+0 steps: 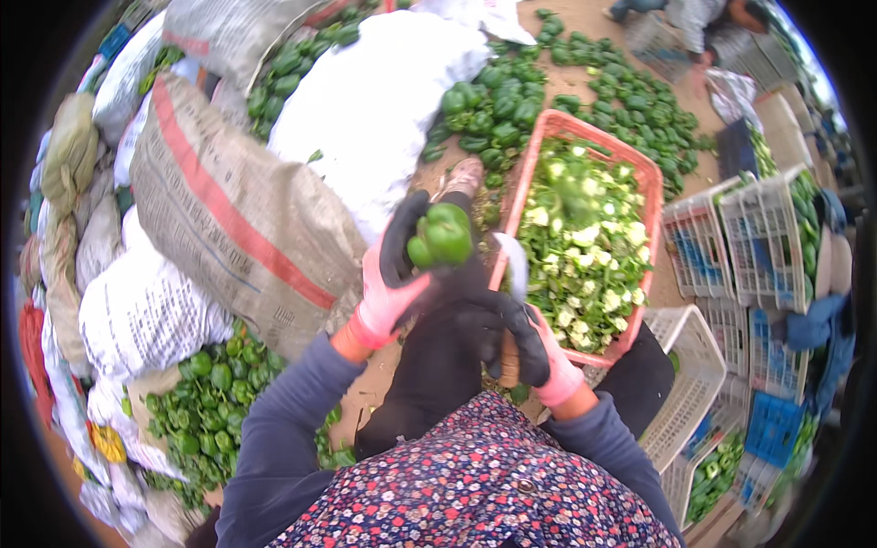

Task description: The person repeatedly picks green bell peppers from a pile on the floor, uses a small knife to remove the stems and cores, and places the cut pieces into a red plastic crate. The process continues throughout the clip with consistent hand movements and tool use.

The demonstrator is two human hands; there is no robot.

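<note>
A green bell pepper (444, 235) rests in my left hand (394, 274), which wears a pink glove with a black palm. My right hand (524, 335), gloved the same way, grips the wooden handle of a knife (510, 359). The knife's pale curved blade (512, 264) points away from me, beside the rim of an orange-red plastic crate (651, 205). Cut pale and green pepper cores with stems (586, 260) fill that crate. A gap separates the pepper from the blade. Some fingers of my right hand are blurred.
Loose green peppers (634, 103) cover the ground ahead, and another pile (212, 404) lies at left. Full sacks, one white (370, 103) and one woven with a red stripe (240, 212), stand front-left. White crates (760, 240) are stacked at right. A person (699, 31) bends at the far right.
</note>
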